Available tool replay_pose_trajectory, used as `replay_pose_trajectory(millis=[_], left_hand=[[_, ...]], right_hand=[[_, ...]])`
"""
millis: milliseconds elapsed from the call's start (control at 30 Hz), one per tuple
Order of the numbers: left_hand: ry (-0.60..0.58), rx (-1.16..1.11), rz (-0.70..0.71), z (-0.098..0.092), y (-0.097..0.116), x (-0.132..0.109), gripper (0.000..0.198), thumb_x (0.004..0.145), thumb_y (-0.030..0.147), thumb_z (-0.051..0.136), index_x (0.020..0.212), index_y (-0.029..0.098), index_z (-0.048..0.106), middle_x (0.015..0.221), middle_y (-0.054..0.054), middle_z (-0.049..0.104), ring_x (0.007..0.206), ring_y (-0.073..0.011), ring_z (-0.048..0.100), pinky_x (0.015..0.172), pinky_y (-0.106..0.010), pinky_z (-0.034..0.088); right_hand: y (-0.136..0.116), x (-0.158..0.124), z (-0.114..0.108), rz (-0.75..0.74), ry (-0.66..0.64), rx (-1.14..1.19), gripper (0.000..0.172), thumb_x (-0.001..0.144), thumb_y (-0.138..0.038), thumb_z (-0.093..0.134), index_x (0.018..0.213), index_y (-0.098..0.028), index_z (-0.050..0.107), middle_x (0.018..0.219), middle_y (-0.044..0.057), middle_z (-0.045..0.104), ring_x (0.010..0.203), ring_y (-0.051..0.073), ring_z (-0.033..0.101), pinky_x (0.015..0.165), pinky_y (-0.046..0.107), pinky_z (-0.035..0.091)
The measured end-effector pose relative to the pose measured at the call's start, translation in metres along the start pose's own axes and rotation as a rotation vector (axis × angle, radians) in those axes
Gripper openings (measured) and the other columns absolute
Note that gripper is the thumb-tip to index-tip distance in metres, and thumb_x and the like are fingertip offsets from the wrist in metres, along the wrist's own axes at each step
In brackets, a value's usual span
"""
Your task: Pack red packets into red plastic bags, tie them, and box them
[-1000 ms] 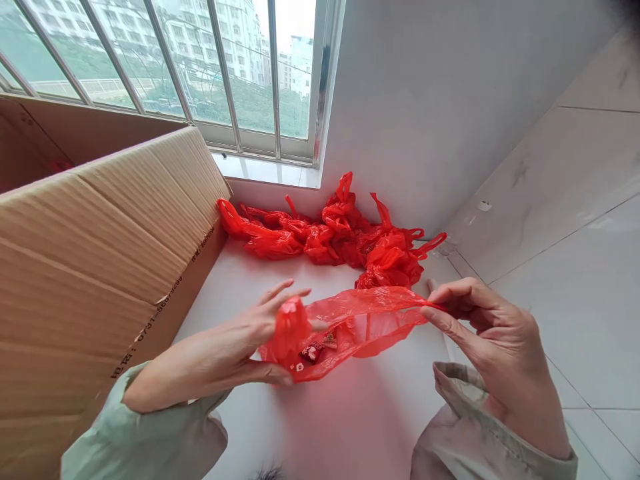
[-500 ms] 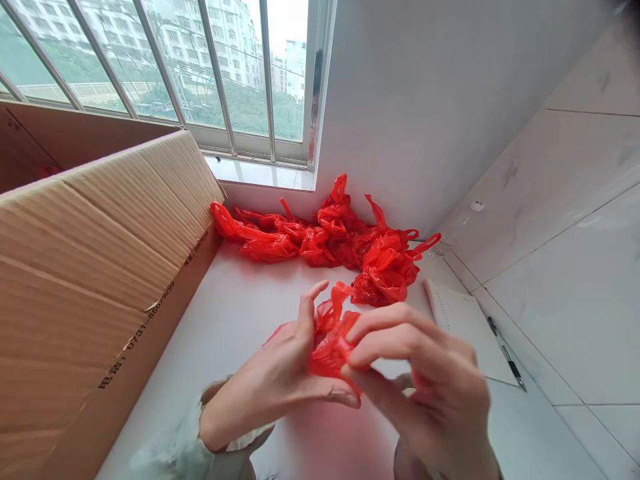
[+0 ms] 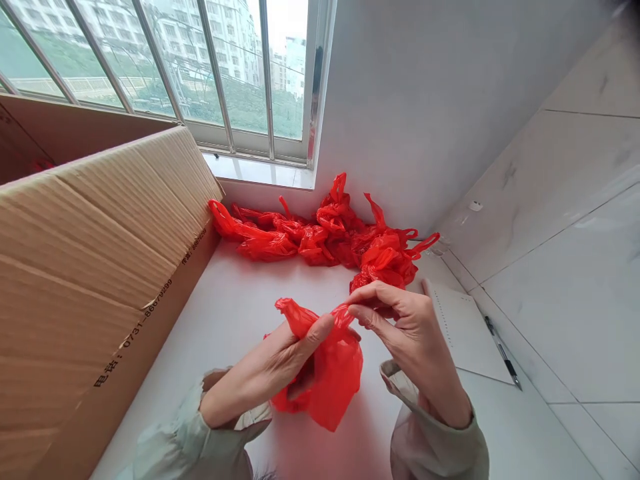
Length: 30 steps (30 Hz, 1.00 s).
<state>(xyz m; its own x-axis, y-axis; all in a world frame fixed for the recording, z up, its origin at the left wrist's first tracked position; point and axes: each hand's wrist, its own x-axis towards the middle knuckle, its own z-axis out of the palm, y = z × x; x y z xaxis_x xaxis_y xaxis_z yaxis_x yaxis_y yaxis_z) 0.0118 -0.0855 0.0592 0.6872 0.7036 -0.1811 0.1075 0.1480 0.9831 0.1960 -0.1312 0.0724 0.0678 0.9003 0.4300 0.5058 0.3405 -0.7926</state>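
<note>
A thin red plastic bag is stretched between my two hands above the white tabletop. My left hand grips it with the thumb pressed on top, and part of the bag hangs below the palm. The left fingers are mostly hidden behind the plastic. On the other side, my right hand pinches a gathered strip of the bag between thumb and fingertips. Behind the hands lies a heap of crumpled red plastic bags along the wall, some with their handle loops sticking up.
A large open cardboard box stands on the left, with something red inside. To the right lie a white notepad and a black-and-clear pen beside the tiled wall. A barred window is at the back left.
The bag was bunched up between the hands and now hangs more spread out, downward. My left thumb has closed onto it, and my right hand has moved slightly up and away from me.
</note>
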Motion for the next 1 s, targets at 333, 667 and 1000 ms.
replay_pose_trajectory(millis=[333, 667, 1000], left_hand=[[-0.277, -0.076, 0.097, -0.015, 0.012, 0.007, 0.017, 0.086, 0.032, 0.07, 0.094, 0.018, 0.063, 0.092, -0.002, 0.062, 0.082, -0.0149, 0.057, 0.074, -0.024, 0.047], [-0.026, 0.938, 0.519, -0.008, -0.002, -0.013, 0.024, 0.088, 0.003, 0.038, 0.097, 0.022, 0.048, 0.075, 0.003, 0.06, 0.058, -0.0126, 0.047, 0.055, -0.025, 0.035], [0.312, 1.147, 0.877, -0.013, 0.001, 0.008, 0.036, 0.101, 0.013, 0.029, 0.077, 0.018, 0.055, 0.101, -0.007, 0.062, 0.067, -0.0108, 0.055, 0.059, -0.023, 0.044]], right_hand=[[-0.023, -0.02, -0.008, -0.354, -0.38, -0.002, 0.011, 0.094, -0.017, 0.06, 0.091, -0.02, 0.069, 0.083, 0.0, 0.073, 0.073, 0.011, 0.066, 0.069, 0.02, 0.054], [0.013, 0.01, 0.013, 0.082, -0.488, 0.232, 0.039, 0.105, -0.036, 0.036, 0.118, -0.019, 0.068, 0.084, 0.001, 0.069, 0.07, 0.01, 0.062, 0.064, 0.02, 0.05], [0.026, 0.016, 0.012, 0.011, -0.499, 0.197, 0.036, 0.082, -0.003, 0.047, 0.104, -0.019, 0.071, 0.086, -0.001, 0.067, 0.073, 0.01, 0.058, 0.064, 0.02, 0.045]])
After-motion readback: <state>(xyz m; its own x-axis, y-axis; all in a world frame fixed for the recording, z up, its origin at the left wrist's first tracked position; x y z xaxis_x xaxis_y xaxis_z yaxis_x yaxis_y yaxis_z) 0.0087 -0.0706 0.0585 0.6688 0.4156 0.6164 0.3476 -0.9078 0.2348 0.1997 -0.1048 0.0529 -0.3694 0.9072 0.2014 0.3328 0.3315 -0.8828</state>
